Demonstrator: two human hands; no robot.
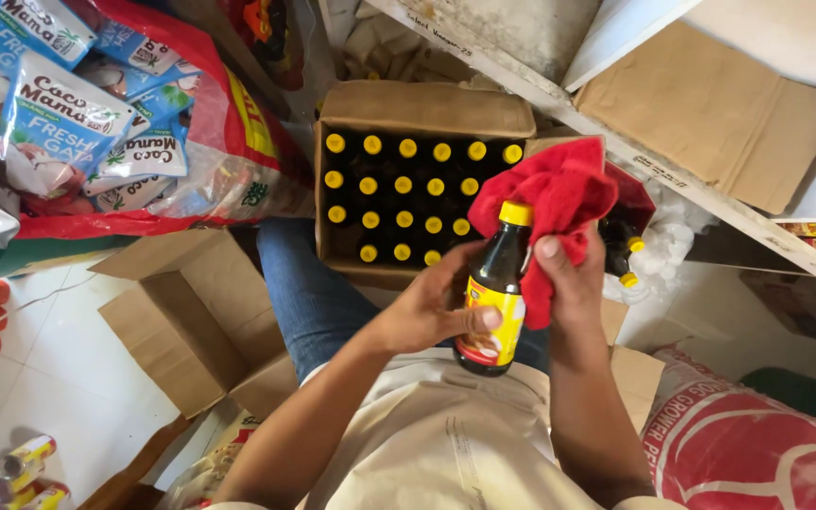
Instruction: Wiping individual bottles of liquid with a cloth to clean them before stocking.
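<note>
Your left hand (432,312) grips the dark yellow-capped sauce bottle (495,293) just before the open cardboard box (408,189) – your right hand (569,283) clenches the red cloth (552,203) against it, beside the box's right edge.

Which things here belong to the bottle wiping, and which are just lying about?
In use:
left hand holding dark bottle
right hand pressing red cloth on it
open carton of yellow-capped bottles

Lying about:
blue-and-white pouches
empty cardboard box
red-and-white sack
</note>
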